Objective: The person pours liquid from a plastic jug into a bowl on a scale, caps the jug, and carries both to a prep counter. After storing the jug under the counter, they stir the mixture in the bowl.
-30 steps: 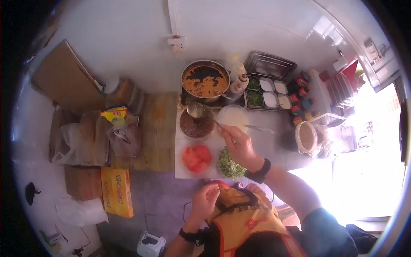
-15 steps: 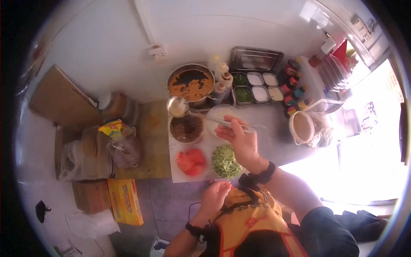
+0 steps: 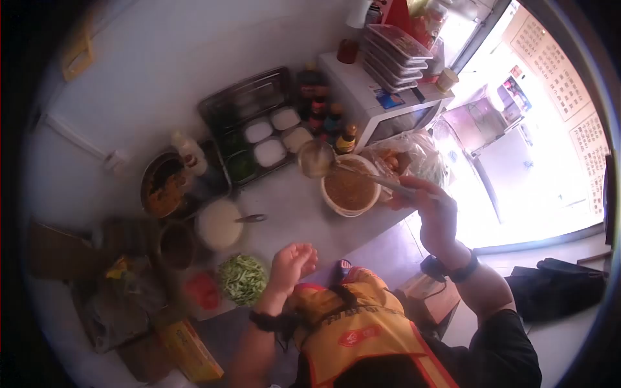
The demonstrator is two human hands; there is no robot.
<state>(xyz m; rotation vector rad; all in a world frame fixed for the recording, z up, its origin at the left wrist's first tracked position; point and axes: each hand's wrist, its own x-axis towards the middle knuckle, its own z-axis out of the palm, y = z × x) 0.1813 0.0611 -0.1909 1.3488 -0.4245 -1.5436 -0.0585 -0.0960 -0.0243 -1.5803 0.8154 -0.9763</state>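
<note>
My right hand (image 3: 440,216) is wrapped round the handle of a ladle (image 3: 317,159). The ladle's bowl hangs near the far rim of a white tub (image 3: 349,210) of brown, sauce-like contents, and its handle crosses above the tub. What the ladle bowl holds is blurred. My left hand (image 3: 294,264) hovers at the counter's front edge, fingers loosely bent and nothing seen in it. Just left of that hand sits a bowl of shredded green vegetable (image 3: 242,279).
A pale bowl (image 3: 217,224) has a spoon across its rim. Red food (image 3: 203,290) and a dark bowl (image 3: 176,246) lie left. Seasoning containers (image 3: 268,153), sauce bottles (image 3: 346,138), a pot (image 3: 152,187) and a microwave (image 3: 369,116) stand behind. A bag (image 3: 414,158) adjoins the tub.
My view has turned right. The ladle, held in my right hand, has moved from above the dark bowl beside the pot to the white tub. My left hand has risen to the counter edge.
</note>
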